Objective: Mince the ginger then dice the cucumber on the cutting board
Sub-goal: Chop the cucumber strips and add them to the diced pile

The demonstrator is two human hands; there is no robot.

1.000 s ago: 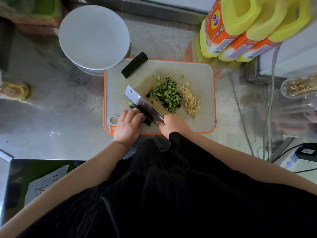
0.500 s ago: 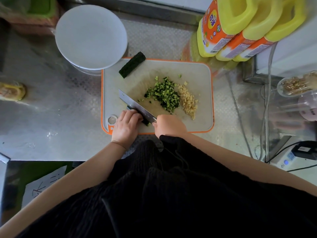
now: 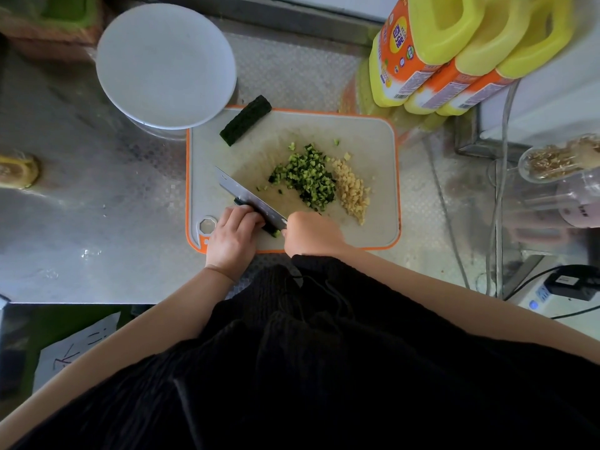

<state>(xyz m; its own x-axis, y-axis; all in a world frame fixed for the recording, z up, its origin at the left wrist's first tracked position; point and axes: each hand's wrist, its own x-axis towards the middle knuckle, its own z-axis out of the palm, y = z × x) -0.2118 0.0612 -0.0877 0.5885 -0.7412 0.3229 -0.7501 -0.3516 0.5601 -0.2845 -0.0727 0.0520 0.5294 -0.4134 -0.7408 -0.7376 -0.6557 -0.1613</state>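
A grey cutting board (image 3: pixel 363 138) with an orange rim lies on the steel counter. On it sit a heap of diced cucumber (image 3: pixel 306 177) and, to its right, a pile of minced ginger (image 3: pixel 352 191). A dark cucumber piece (image 3: pixel 245 124) lies at the board's far left corner. My right hand (image 3: pixel 313 233) grips the handle of a cleaver (image 3: pixel 248 199), blade down on cucumber strips (image 3: pixel 275 231). My left hand (image 3: pixel 232 237), fingers curled, holds those strips beside the blade; they are mostly hidden under it.
A white plate (image 3: pixel 165 64) stands on a container just behind the board's left corner. Three yellow oil jugs (image 3: pixel 454 50) stand at the back right. Glass jars (image 3: pixel 558 160) and cables (image 3: pixel 496 203) crowd the right side. The counter's front edge runs below my left wrist.
The cleaver has dropped from a raised tilt onto the strips, near my left fingers. Both hands keep their hold.
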